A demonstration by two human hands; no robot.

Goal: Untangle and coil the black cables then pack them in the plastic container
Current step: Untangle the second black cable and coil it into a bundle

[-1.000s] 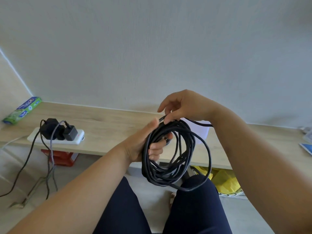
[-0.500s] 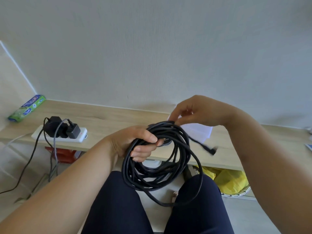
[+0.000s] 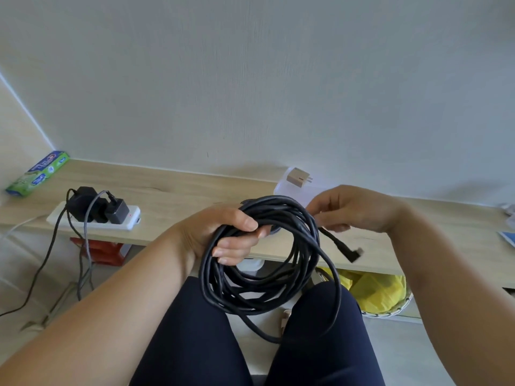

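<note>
So, my left hand [image 3: 223,235] grips the black cable [image 3: 264,277], wound in a big ring. My right hand [image 3: 354,210] pinches its loose end [image 3: 338,242] at 3 o'clock. Coiling looks nearly done. Packing is left: the plastic container [image 3: 284,189] waits on the counter [image 3: 172,196] at 12 o'clock.

Black cable [image 3: 264,263], between the left hand [image 3: 223,235] and right hand [image 3: 354,210]. Worktop [image 3: 172,190]: pale wood grain. Left of the left hand: white power strip [image 3: 131,222], black adapters [image 3: 83,203], green-and-blue printed box [image 3: 39,174], red item [image 3: 94,249]. By the right hand: beige plug [image 3: 296,176], translucent white container [image 3: 289,192]; yellow bag [image 3: 376,291] below.
</note>
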